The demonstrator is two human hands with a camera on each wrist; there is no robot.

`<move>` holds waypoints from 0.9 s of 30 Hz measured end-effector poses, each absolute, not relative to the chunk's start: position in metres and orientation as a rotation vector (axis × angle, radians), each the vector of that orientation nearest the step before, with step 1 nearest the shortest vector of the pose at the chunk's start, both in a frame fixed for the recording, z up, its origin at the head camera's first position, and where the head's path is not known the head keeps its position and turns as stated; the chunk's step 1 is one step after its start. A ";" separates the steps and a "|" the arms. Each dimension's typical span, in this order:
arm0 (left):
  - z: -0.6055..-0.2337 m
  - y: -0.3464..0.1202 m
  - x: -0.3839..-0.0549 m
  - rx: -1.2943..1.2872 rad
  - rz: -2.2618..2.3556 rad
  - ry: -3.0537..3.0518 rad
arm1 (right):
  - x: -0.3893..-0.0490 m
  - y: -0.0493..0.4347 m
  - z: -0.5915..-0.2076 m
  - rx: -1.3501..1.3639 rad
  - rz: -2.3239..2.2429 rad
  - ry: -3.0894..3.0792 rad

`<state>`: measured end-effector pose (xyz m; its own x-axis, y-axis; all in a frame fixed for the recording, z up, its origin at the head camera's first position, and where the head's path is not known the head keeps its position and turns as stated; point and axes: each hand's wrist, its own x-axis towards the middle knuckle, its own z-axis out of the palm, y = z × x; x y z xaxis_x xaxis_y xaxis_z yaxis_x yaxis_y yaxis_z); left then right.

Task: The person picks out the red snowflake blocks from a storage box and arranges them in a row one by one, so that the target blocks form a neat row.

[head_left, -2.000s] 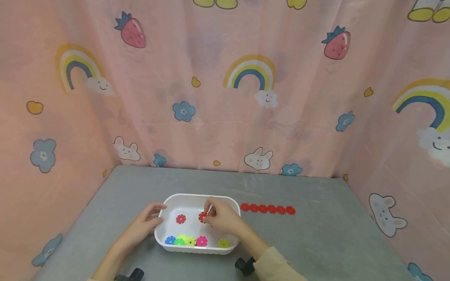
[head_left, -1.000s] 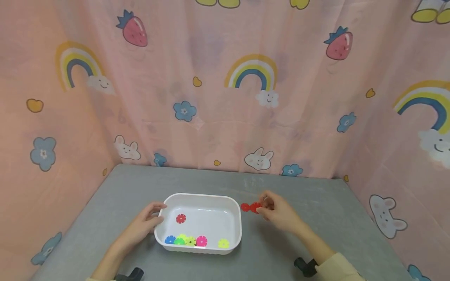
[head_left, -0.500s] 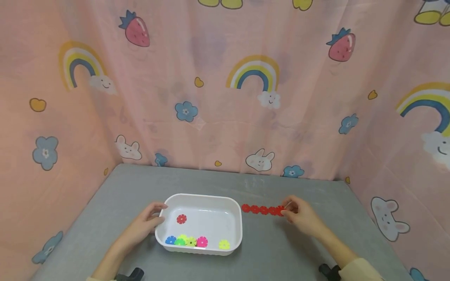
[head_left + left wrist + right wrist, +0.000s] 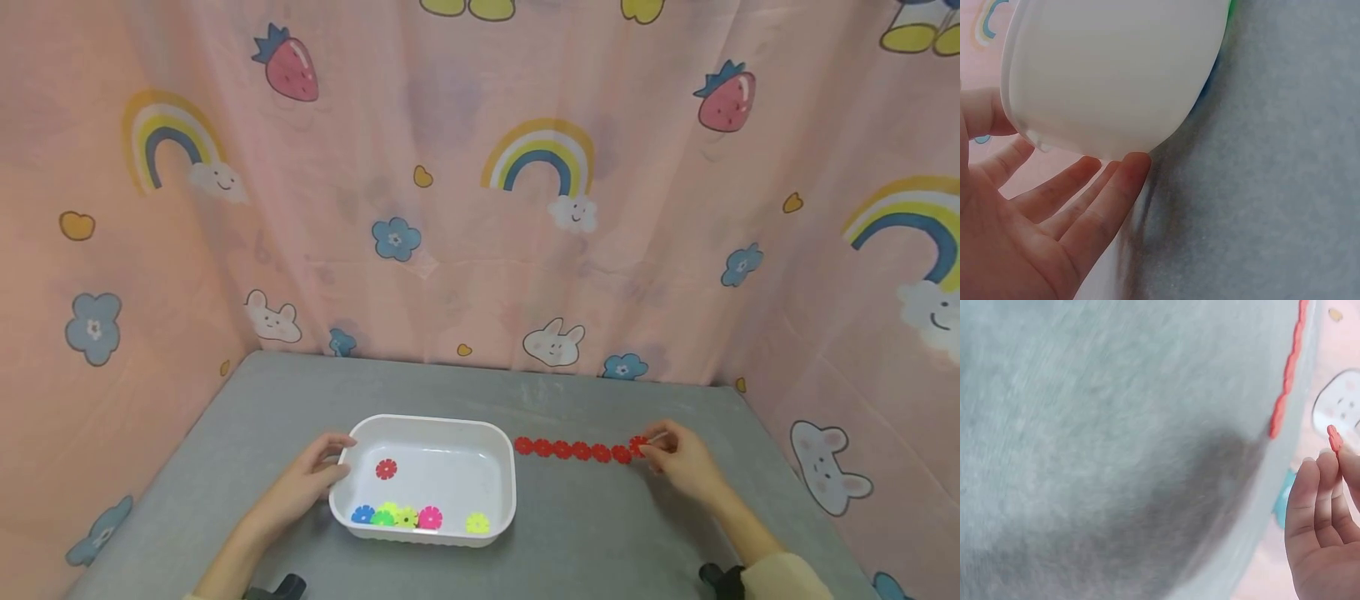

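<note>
A red notched plastic disc [image 4: 638,447] is pinched between the thumb and fingers of my right hand [image 4: 681,460], at the right end of a row of matching red discs [image 4: 562,449]. In the right wrist view the pinched disc [image 4: 1334,438] is above the table, apart from the row's end. My left hand [image 4: 311,469] holds the left end of a white plastic basin [image 4: 450,422], its fingertips [image 4: 1135,164] against the outer wall. Inside the basin lie one red disc [image 4: 386,469] and, along the near side, blue [image 4: 363,514], green, yellow and pink discs.
The grey table [image 4: 600,533] extends around the basin and the row. A pink patterned curtain [image 4: 450,292] rises behind the table and on both sides. Dark straps or mounts [image 4: 722,580] sit on both wrists.
My right hand has taken a red disc out of the basin and carried it rightward along the row to its right end. My left hand has stayed at the basin.
</note>
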<state>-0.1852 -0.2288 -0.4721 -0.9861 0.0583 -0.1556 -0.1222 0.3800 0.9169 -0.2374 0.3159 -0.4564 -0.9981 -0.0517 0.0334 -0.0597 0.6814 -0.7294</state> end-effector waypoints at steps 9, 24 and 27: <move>-0.472 -0.229 -0.186 -0.069 1.660 2.461 | -0.249 0.329 -0.473 -0.072 1.261 -2.904; -0.474 -0.229 -0.185 -0.067 1.682 2.457 | -0.257 0.327 -0.478 -0.153 1.227 -2.953; -0.474 -0.229 -0.185 -0.062 1.682 2.462 | -0.257 0.327 -0.477 -0.142 1.223 -2.954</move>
<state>-0.1850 -0.2292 -0.4741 -0.9865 0.0555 -0.1541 -0.1233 0.3674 0.9219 -0.2570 0.3275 -0.4771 -0.9943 0.0594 -0.0883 0.1044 0.7043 -0.7022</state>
